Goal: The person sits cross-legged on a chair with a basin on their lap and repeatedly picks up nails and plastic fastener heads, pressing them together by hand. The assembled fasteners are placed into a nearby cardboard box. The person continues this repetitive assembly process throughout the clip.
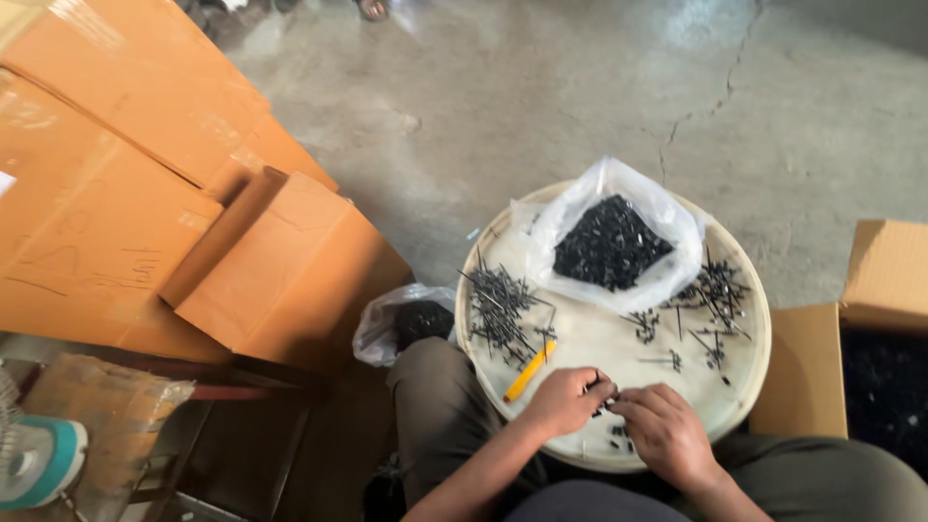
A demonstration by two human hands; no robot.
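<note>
You are looking at black nails [498,304] lying on a cream-white round tray [599,343], a clear plastic bag [619,227] showing black pieces, a yellow pencil [530,370], tan cardboard boxes [135,184], grey cracked concrete floor [580,87], and you are wearing olive trousers [435,406].

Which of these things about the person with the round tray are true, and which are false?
1. Both hands, the left hand and the right hand, meet over the round tray. True.
2. The clear bag of black pieces lies on the floor. False: it sits on the tray.
3. A yellow stick lies on the tray. True.
4. The cardboard boxes are blue. False: they are brown.
</note>
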